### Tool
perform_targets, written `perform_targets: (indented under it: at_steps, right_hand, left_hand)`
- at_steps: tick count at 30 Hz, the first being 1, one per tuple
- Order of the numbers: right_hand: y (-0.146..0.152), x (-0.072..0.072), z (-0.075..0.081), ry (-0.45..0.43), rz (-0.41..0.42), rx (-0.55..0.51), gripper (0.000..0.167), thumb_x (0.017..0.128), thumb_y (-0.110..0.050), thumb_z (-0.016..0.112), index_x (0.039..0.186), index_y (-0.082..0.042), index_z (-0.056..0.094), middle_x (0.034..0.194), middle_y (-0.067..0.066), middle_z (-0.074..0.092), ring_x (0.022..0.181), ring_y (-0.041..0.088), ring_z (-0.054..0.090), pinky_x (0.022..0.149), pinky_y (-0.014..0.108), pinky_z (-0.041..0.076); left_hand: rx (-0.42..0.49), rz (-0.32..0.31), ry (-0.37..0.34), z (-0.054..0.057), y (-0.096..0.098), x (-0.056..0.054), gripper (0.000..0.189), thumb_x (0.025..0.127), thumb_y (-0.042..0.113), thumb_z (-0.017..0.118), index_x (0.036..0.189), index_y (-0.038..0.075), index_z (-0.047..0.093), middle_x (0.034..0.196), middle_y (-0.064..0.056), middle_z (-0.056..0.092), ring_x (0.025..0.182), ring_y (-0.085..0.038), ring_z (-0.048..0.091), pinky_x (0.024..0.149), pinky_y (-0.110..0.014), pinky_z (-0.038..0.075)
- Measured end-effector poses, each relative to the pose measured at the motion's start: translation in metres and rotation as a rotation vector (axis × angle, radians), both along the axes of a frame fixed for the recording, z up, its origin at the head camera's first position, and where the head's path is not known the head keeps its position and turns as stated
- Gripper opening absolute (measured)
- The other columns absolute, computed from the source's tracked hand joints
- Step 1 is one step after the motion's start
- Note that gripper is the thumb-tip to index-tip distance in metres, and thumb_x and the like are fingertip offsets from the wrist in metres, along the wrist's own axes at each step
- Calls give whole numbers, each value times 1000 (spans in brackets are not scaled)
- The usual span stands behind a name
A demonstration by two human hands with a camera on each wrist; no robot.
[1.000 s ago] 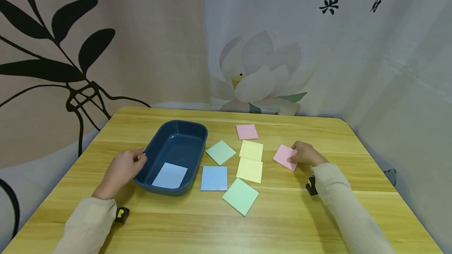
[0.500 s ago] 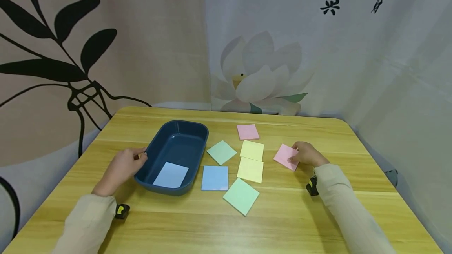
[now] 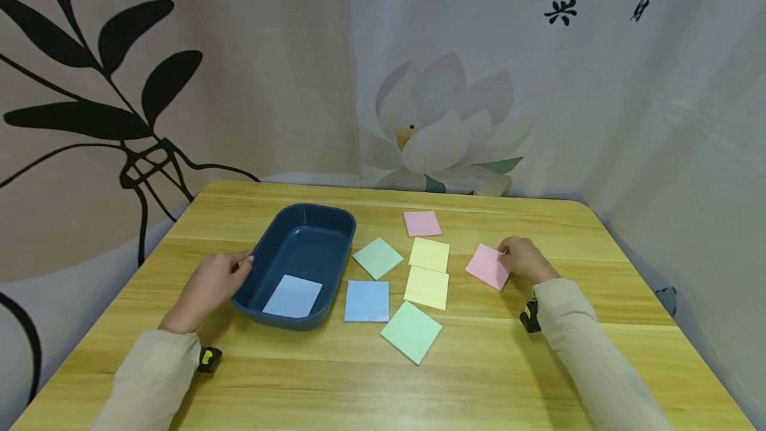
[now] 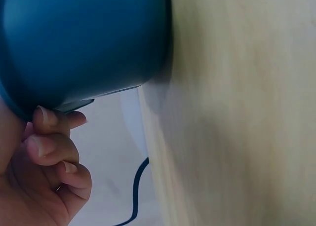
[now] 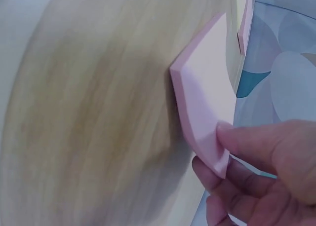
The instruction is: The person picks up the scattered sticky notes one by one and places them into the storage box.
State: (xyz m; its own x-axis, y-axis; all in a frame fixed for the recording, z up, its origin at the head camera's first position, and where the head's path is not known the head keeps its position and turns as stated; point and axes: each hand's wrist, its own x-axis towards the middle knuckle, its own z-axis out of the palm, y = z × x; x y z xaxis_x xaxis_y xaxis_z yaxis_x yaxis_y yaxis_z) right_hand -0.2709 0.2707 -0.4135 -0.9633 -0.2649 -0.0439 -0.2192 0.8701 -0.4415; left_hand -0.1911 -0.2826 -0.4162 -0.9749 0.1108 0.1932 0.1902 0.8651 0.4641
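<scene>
My left hand [image 3: 209, 285] grips the left rim of a dark blue plastic basin [image 3: 302, 218], its fingers curled under the lip [image 4: 47, 116]. A light blue sticky note pad [image 3: 293, 296] lies in the near end of the basin. On the right side of the table, my right hand [image 3: 528, 261] pinches a pink sticky note pad [image 3: 486, 267] by one corner. The right wrist view shows the thumb on the upper face of this pink pad [image 5: 207, 95] and fingers beneath, the corner slightly bent up.
Between basin and right hand lie two yellow pads [image 3: 427, 287], a green pad [image 3: 378, 258], a larger green pad [image 3: 411, 332], a blue pad [image 3: 367, 301] and another pink pad [image 3: 421, 223]. The wooden table [image 3: 479, 378] ends at a printed curtain [image 3: 287, 72].
The whole head view has shifted slightly. My right thumb and fingers overlap less of the pink pad than before. My left hand keeps its grip on the basin's rim.
</scene>
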Motion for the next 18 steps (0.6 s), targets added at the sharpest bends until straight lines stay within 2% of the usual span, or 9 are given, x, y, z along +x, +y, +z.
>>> perform_targets:
  at_steps: [5,12,18]
  right_hand:
    - [1,3,4,-20,-56,-3,24,92,-2,52,106,12,66,103,27,65,87,32,62,74,42,51]
    - [9,3,13,-65,-76,-17,24,94,-6,53,106,12,65,100,25,65,86,29,59,72,37,49]
    - [12,3,23,-110,-79,-54,29,95,-9,53,112,14,62,104,27,64,86,28,62,74,39,51]
  left_hand:
    - [-5,1,16,0,1,0,38,99,16,47,124,-10,59,49,0,38,41,-13,32,40,-25,28]
    - [0,2,11,1,1,0,39,99,16,47,125,-10,59,49,1,37,41,-12,32,39,-25,28]
    - [4,10,7,-1,1,0,39,99,16,47,125,-10,59,48,1,36,40,-12,31,39,-24,28]
